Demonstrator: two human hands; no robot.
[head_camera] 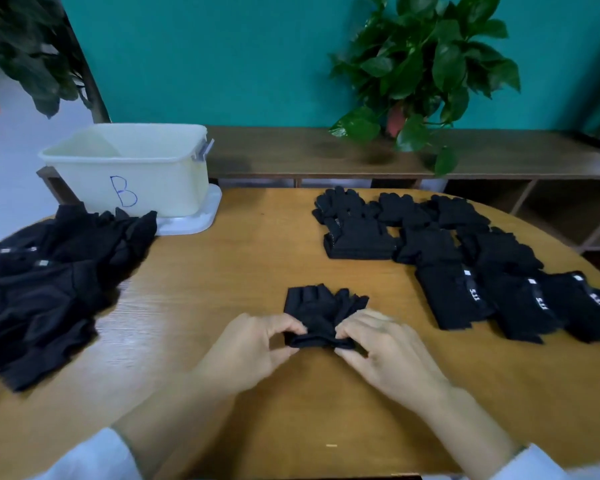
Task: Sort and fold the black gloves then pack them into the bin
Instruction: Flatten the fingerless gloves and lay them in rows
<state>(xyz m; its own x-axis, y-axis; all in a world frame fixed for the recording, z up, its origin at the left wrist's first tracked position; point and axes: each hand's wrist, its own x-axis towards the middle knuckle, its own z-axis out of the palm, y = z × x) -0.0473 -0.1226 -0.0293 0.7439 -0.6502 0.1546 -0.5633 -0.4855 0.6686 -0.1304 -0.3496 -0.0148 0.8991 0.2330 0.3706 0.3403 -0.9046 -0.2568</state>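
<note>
A black fingerless glove pair [321, 308] lies flat at the middle of the wooden table [243, 258], fingers pointing away from me. My left hand [253, 348] pinches the left end of its rolled cuff edge, and my right hand [385, 351] pinches the right end. A loose heap of black gloves [52, 282] covers the table's left side. Several folded glove stacks [458, 261] lie in rows on the right. The pale yellow bin [132, 168], marked with a blue "B", stands at the back left on a white lid; its inside looks bare.
A long dark wooden bench [326, 154] runs behind the table along the teal wall, with a leafy potted plant [420, 67] on it. Another plant [25, 53] hangs over the far left. The table's curved edge falls away at the right.
</note>
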